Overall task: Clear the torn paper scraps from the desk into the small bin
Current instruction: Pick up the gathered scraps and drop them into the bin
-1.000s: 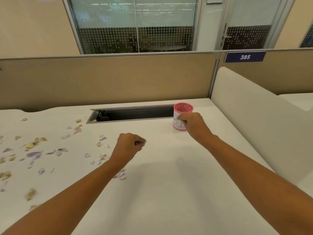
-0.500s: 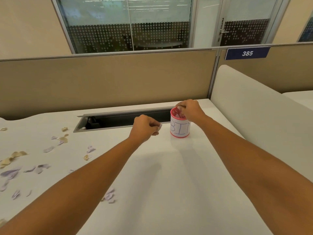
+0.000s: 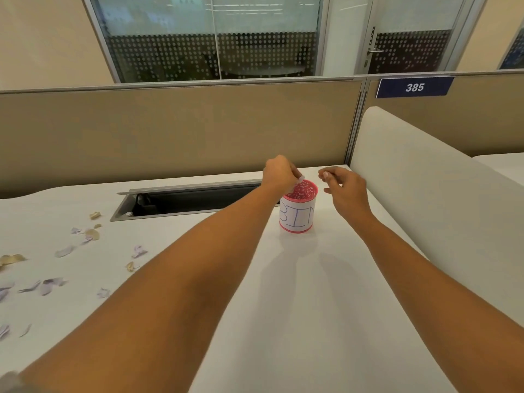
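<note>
- The white tabletop (image 3: 312, 321) fills most of my view, running from the near edge to the far partition.
- A beige fabric partition panel (image 3: 170, 131) closes off the far side, with a dotted glass wall (image 3: 212, 38) beyond it.
- A cream rounded side divider (image 3: 425, 180) stands along the right edge of the tabletop.
- A grey recessed cable trough (image 3: 192, 198) lies open at the far side, left of centre.
- My left hand (image 3: 279, 173) reaches far across, just above the far left rim of the bin. Its fingers (image 3: 295, 173) are pinched narrowly on a pale paper scrap (image 3: 300, 179), which hangs just over the opening.
- My right hand (image 3: 344, 188) hovers just right of the bin and does not touch it. Its fingers (image 3: 326, 175) are loosely curled, and I see nothing held in them.
- The small pink perforated bin (image 3: 297, 219) stands upright on the far part of the tabletop, just right of the trough. A white paper label on it is lettered "BIN".
- A dark blue number plate (image 3: 414, 87) reading 385 sits on the partition at far right.
- Lilac and tan torn paper scraps (image 3: 139, 251) lie scattered over the left of the tabletop, well apart from the bin.
</note>
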The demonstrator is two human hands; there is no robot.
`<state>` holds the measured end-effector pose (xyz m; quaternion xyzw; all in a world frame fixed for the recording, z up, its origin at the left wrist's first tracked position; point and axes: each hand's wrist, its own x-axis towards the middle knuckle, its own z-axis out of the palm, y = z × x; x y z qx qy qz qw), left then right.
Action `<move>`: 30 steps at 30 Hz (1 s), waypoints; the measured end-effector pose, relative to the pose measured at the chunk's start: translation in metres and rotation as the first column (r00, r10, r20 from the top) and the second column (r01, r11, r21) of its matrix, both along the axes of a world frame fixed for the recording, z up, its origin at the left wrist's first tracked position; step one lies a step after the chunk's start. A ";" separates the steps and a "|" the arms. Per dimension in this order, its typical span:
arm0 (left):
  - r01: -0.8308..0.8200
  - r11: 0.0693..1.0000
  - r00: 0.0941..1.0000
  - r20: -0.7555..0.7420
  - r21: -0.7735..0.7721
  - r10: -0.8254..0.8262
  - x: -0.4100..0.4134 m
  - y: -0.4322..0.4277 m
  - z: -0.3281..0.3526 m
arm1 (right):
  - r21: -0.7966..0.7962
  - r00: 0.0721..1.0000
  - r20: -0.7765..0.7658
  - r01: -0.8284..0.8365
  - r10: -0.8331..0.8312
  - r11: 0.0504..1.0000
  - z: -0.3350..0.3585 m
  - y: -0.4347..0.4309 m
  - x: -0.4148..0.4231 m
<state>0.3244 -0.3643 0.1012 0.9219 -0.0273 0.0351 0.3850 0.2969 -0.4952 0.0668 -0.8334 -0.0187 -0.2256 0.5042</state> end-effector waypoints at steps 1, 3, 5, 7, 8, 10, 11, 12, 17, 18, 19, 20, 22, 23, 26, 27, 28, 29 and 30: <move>0.016 0.999 1.000 -0.001 0.039 -0.016 0.001 -0.004 -0.002 | 0.002 1.000 0.003 0.008 -0.008 1.000 -0.001 -0.003 -0.001; 0.030 0.995 1.000 0.006 0.090 -0.030 0.001 -0.009 -0.006 | -0.005 1.000 0.010 0.017 -0.017 1.000 -0.002 -0.007 -0.003; 0.019 0.995 0.999 0.029 0.103 -0.022 0.001 -0.011 -0.007 | 0.004 1.000 0.015 0.016 -0.016 1.000 -0.002 -0.008 -0.005; 0.004 0.995 0.998 0.063 0.096 -0.010 0.000 -0.007 -0.007 | 0.020 1.000 0.018 0.018 -0.018 1.000 -0.001 -0.008 -0.008; 0.001 0.996 0.997 0.081 0.084 -0.008 -0.002 -0.004 -0.007 | 0.028 1.000 0.020 0.019 -0.019 0.999 -0.001 -0.007 -0.011; -0.005 0.999 0.994 0.112 0.036 0.001 -0.009 0.004 -0.008 | 0.033 1.000 0.024 0.017 -0.017 0.999 -0.002 -0.004 -0.016; -0.010 1.000 0.992 0.126 0.011 0.008 -0.016 0.010 -0.010 | 0.030 1.000 0.022 0.013 -0.014 0.999 -0.003 -0.001 -0.020; -0.011 1.000 0.990 0.138 -0.012 0.013 -0.023 0.016 -0.012 | 0.028 1.000 0.016 0.008 -0.008 1.000 -0.004 0.002 -0.024; -0.045 0.998 0.994 0.093 -0.048 0.050 -0.077 0.065 -0.045 | 0.050 0.994 -0.072 -0.074 0.077 0.996 -0.021 0.029 -0.053; -0.064 0.997 0.995 0.070 -0.048 0.067 -0.089 0.078 -0.053 | 0.050 0.990 -0.097 -0.098 0.103 0.994 -0.026 0.037 -0.061; -0.087 0.995 0.995 0.050 -0.051 0.089 -0.101 0.093 -0.060 | 0.045 0.983 -0.124 -0.132 0.137 0.990 -0.032 0.045 -0.070; -0.113 0.992 0.993 0.034 -0.057 0.115 -0.113 0.109 -0.066 | 0.034 0.971 -0.152 -0.180 0.183 0.983 -0.038 0.054 -0.079; -0.195 0.974 0.980 0.012 -0.116 0.198 -0.135 0.144 -0.074 | -0.020 0.932 -0.215 -0.302 0.291 0.953 -0.050 0.072 -0.097; -0.254 0.950 0.966 -0.006 -0.181 0.257 -0.145 0.162 -0.077 | -0.055 0.909 -0.251 -0.358 0.334 0.932 -0.056 0.081 -0.104; -0.431 0.845 0.899 -0.071 -0.316 0.432 -0.176 0.208 -0.083 | -0.103 0.835 -0.357 -0.480 0.418 0.871 -0.072 0.107 -0.123; -0.468 0.821 0.880 -0.082 -0.326 0.468 -0.186 0.220 -0.085 | -0.107 0.810 -0.385 -0.516 0.443 0.850 -0.077 0.117 -0.129; -0.494 0.806 0.864 -0.083 -0.327 0.496 -0.196 0.231 -0.088 | -0.115 0.785 -0.406 -0.553 0.469 0.825 -0.081 0.127 -0.135; -0.514 0.796 0.851 -0.078 -0.319 0.519 -0.205 0.240 -0.092 | -0.131 0.760 -0.424 -0.589 0.492 0.797 -0.085 0.136 -0.141; -0.529 0.792 0.841 -0.068 -0.306 0.536 -0.214 0.248 -0.095 | -0.157 0.740 -0.440 -0.622 0.509 0.767 -0.088 0.146 -0.146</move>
